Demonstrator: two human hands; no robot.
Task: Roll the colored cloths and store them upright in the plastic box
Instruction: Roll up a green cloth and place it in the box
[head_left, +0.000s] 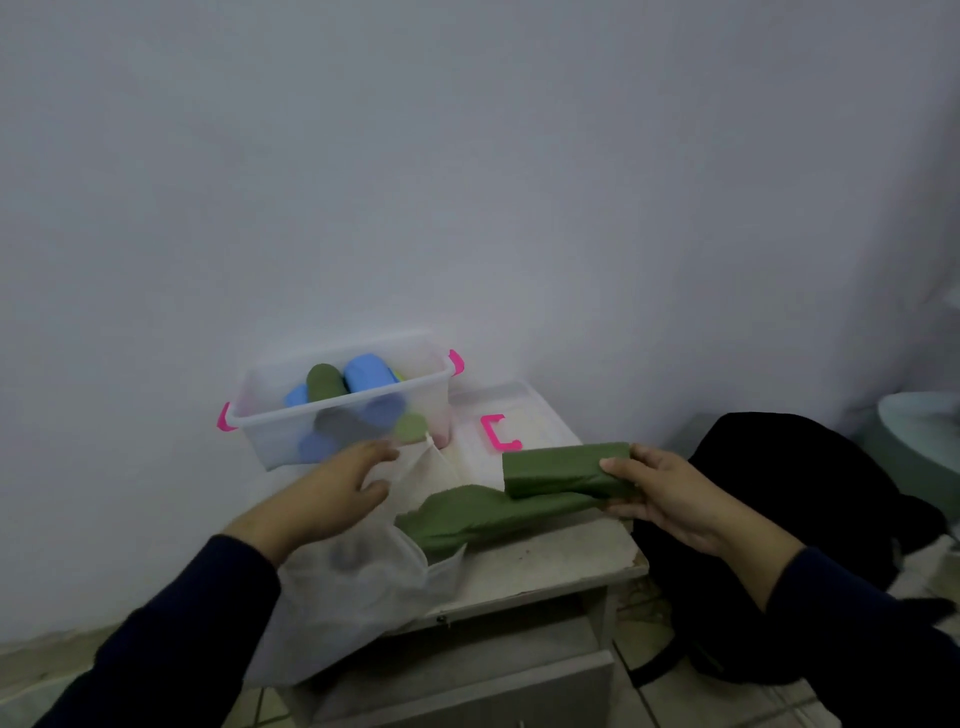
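A clear plastic box (270, 415) with pink handles stands at the back left of the small table. Inside it are rolled cloths: a blue roll (368, 372) and a green roll (324, 382) among several. My right hand (660, 496) is shut on a rolled green cloth (561, 469), held sideways above the table. Under that roll a loose green cloth (467, 514) lies crumpled on the table. My left hand (332, 491) hovers just in front of the box with its fingers spread, holding nothing.
The box's clear lid (511, 410) with a pink clip lies to the right of the box. A translucent plastic bag (358, 587) drapes over the table's front left. A black bag (789, 519) sits on the floor at the right. The wall is close behind.
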